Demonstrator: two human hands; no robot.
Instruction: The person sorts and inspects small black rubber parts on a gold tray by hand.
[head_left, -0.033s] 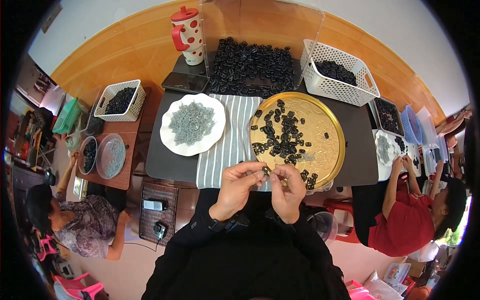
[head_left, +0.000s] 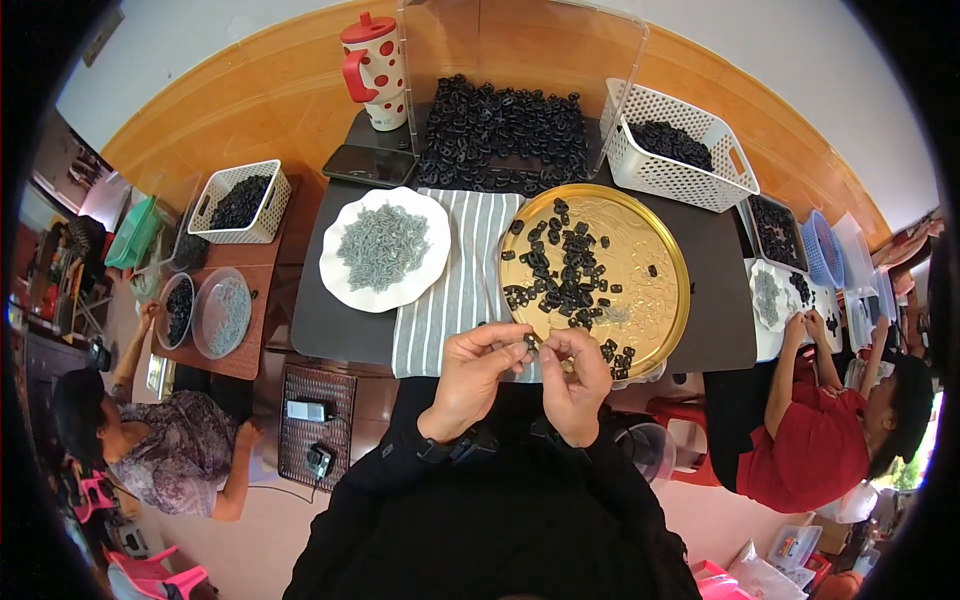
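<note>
Over the front rim of a round gold tray (head_left: 683, 300), my two hands meet fingertip to fingertip. My left hand (head_left: 468, 385) pinches a small black plastic part (head_left: 531, 341) between thumb and forefinger. My right hand (head_left: 577, 390) is closed close against that part; whatever its fingertips hold is too small and covered to make out. Loose black parts (head_left: 575, 265) lie heaped down the middle of the tray, with a few grey screws (head_left: 612, 316) beside them. Left of a striped cloth (head_left: 456, 265), a white wavy-edged plate (head_left: 338, 275) bears a pile of small grey screws (head_left: 385, 245).
Behind the tray, a large heap of black parts (head_left: 505, 130) lies within a clear plastic box. A white basket (head_left: 690, 185), a dotted tumbler (head_left: 375, 70) and a dark phone (head_left: 370, 165) stand around it. Co-workers sit left (head_left: 180, 450) and right (head_left: 815, 450) at their own tables.
</note>
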